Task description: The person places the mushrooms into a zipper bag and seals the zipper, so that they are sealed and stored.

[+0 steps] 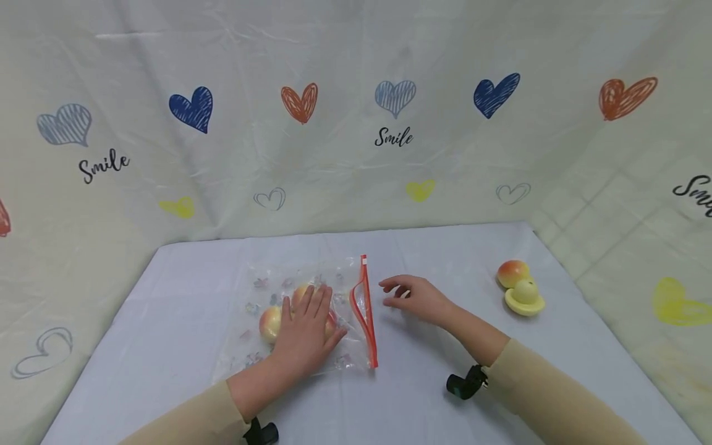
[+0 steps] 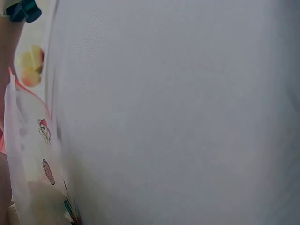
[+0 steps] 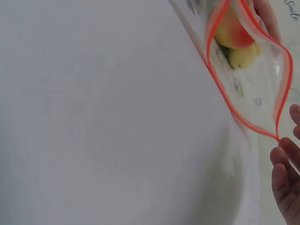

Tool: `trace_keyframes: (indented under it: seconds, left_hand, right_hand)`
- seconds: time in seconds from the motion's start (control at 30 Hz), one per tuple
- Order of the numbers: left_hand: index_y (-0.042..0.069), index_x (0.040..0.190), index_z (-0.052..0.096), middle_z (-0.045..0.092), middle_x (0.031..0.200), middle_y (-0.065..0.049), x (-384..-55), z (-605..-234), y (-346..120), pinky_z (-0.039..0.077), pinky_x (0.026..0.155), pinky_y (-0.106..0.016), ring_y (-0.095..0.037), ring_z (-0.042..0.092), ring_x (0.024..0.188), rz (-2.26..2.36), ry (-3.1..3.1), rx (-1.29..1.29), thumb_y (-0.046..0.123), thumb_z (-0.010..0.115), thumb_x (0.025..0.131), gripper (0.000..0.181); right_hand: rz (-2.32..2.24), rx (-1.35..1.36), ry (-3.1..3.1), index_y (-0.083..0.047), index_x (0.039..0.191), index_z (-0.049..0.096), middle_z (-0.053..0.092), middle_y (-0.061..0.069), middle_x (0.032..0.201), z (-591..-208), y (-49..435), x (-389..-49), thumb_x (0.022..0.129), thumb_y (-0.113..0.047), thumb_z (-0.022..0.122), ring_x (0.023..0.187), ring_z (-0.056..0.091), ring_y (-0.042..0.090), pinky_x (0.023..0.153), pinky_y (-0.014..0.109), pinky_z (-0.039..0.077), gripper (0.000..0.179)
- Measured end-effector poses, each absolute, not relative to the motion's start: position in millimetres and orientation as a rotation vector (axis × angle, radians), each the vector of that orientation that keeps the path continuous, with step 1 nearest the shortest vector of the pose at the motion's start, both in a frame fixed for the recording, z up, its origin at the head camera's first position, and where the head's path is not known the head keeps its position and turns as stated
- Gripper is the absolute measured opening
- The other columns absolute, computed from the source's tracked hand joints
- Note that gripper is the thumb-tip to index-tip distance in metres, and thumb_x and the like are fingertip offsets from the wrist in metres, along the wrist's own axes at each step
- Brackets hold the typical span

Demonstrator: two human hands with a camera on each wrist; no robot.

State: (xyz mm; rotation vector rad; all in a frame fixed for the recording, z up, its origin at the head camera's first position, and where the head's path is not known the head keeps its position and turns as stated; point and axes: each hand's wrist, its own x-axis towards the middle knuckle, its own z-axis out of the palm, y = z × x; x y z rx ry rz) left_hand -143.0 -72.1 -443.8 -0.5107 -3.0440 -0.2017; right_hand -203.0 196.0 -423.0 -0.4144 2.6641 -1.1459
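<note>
A clear zip bag (image 1: 347, 272) with small printed figures and a red zip edge (image 1: 368, 309) lies on the white table, its mouth gaping to the right. Inside are yellow-and-red round fruits (image 1: 269, 324), partly covered by my left hand (image 1: 305, 330). That hand rests on the bag with its fingers spread over the fruits. In the right wrist view a pale yellow fruit (image 3: 243, 57) also shows through the bag. My right hand (image 1: 414, 296) holds nothing. Its fingers hang loosely bent a short way right of the bag's mouth.
At the back right of the table (image 1: 434, 253) sit a yellow-and-red fruit (image 1: 513, 272) and a pale yellow fruit piece (image 1: 525, 301), touching or nearly so. A pale cloth wall (image 1: 345, 185) with printed hearts stands behind the table.
</note>
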Motion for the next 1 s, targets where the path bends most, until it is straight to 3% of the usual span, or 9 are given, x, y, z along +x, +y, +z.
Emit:
trace_keyframes:
  seconds: [0.4, 0.67, 0.83, 1.0]
  left_hand:
    - [0.015, 0.16, 0.019, 0.02, 0.165, -0.005, -144.3, -443.2, -71.1, 0.004, 0.117, -0.063, -0.029, 0.009, 0.152, -0.221, -3.06, -0.499, 0.063, 0.054, 0.092, 0.09]
    - [0.014, 0.16, 0.018, 0.019, 0.165, -0.006, -143.4, -445.8, -70.1, 0.004, 0.116, -0.063, -0.03, 0.008, 0.152, -0.21, -3.061, -0.499, 0.063, 0.053, 0.092, 0.091]
    - [0.014, 0.16, 0.018, 0.018, 0.165, -0.006, -144.1, -446.1, -70.2, 0.005, 0.116, -0.063, -0.03, 0.009, 0.152, -0.195, -3.05, -0.505, 0.064, 0.051, 0.093, 0.09]
    - [0.014, 0.16, 0.018, 0.018, 0.165, -0.005, -145.4, -445.0, -70.3, 0.004, 0.116, -0.064, -0.029, 0.008, 0.152, -0.199, -3.051, -0.502, 0.064, 0.053, 0.092, 0.091]
  right_hand:
    - [-1.035, -0.324, 2.849, -0.01, 0.13, 0.064, 0.067, 0.01, 0.122, -410.5, 277.9, -200.8, 0.092, -0.031, 0.073, 0.099, 0.06, 0.021, 0.086, 0.038, 0.051, 0.045]
    - [-1.002, -0.324, 2.977, -0.006, 0.127, 0.066, 0.067, 0.011, 0.119, -394.2, 333.2, -173.4, 0.091, -0.03, 0.073, 0.091, 0.06, 0.015, 0.077, 0.023, 0.05, 0.043]
    - [-0.943, -0.266, 3.064, -0.005, 0.125, 0.067, 0.062, 0.007, 0.113, -383.1, 365.0, -160.7, 0.091, -0.029, 0.074, 0.083, 0.056, 0.008, 0.066, 0.022, 0.049, 0.042]
    - [-0.839, -0.177, 3.101, -0.003, 0.128, 0.063, 0.06, 0.015, 0.115, -379.6, 393.2, -157.3, 0.093, -0.034, 0.071, 0.09, 0.052, 0.02, 0.058, 0.026, 0.046, 0.048]
